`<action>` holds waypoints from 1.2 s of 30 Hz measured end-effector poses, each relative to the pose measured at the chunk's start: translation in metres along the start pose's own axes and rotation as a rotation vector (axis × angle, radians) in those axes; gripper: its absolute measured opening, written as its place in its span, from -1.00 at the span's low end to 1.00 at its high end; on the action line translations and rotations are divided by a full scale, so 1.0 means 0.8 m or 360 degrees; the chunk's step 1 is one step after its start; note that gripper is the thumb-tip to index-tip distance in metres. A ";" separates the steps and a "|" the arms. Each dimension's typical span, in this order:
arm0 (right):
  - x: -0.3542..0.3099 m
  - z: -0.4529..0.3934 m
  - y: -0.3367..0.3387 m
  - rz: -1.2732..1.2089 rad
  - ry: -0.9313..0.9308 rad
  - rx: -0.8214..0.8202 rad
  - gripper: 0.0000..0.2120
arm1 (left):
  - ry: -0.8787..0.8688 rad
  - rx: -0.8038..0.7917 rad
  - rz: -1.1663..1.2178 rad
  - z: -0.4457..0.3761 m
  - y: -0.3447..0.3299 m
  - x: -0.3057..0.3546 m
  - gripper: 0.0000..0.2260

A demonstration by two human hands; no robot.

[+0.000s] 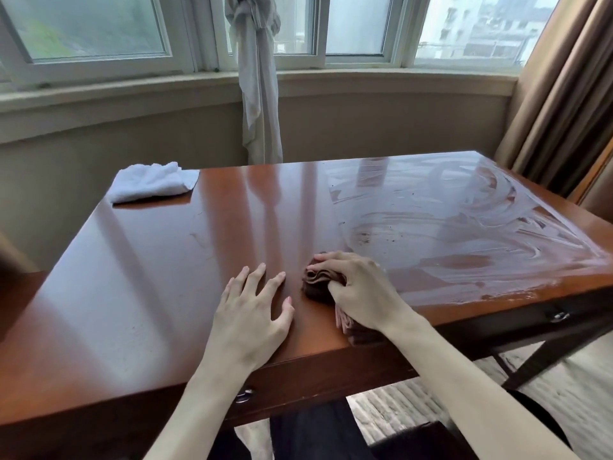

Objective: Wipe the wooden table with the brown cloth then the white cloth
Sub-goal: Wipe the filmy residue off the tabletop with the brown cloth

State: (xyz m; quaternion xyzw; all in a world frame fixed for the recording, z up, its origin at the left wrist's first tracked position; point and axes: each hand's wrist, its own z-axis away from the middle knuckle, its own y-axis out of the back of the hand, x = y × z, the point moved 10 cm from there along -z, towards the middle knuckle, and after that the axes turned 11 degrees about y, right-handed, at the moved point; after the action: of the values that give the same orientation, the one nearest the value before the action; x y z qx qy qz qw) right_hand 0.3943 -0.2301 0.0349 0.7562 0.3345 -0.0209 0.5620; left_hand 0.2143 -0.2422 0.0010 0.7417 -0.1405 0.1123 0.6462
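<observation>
Dark trouser legs [318,436] are showing below the near table edge, with two bare forearms reaching forward above them. On the wooden table [149,277], the left hand [253,310] is lying flat — fingers straight and spread, palm down, holding nothing. Just beside it, the right hand [356,287] is gripping the brown cloth [316,283], fingers curled over the bunched folds and pressing them against the tabletop; part of the cloth is trailing from under the wrist toward the near edge. Both hands are sitting close to the near edge, roughly mid-width of the table.

Two metal drawer pulls [244,396] are showing on the front rail, one under the left forearm and one further right.

Beyond the right hand, the right half of the tabletop is carrying wet, whitish swirl streaks [464,220] and a few dark specks. The left half is appearing dry and glossy, reflecting the window.

At the far left corner, the white cloth [152,182] is lying crumpled on the table — well apart from both hands.

Behind the table, a pale tied curtain [258,94] is hanging at the middle of the window [99,28], and tan drapes [570,94] are hanging at the far right.
</observation>
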 end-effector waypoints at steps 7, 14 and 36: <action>-0.002 0.001 -0.002 0.0171 -0.0226 0.0163 -0.59 | -0.0008 -0.0029 -0.0022 0.003 -0.002 0.001 -0.49; 0.032 -0.047 0.007 0.0174 -0.0399 0.0126 -0.58 | -0.0005 -0.0042 -0.0019 0.001 -0.001 0.001 -0.49; 0.123 -0.110 0.006 -0.0005 -0.0275 0.0054 -0.51 | -0.0025 -0.0069 0.0027 -0.140 -0.004 0.014 -0.58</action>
State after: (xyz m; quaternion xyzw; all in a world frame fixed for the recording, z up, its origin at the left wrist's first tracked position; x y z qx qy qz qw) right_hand 0.4432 -0.1073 0.0311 0.7603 0.2857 -0.0927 0.5759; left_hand 0.2275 -0.1319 0.0177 0.7271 -0.1543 0.1088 0.6601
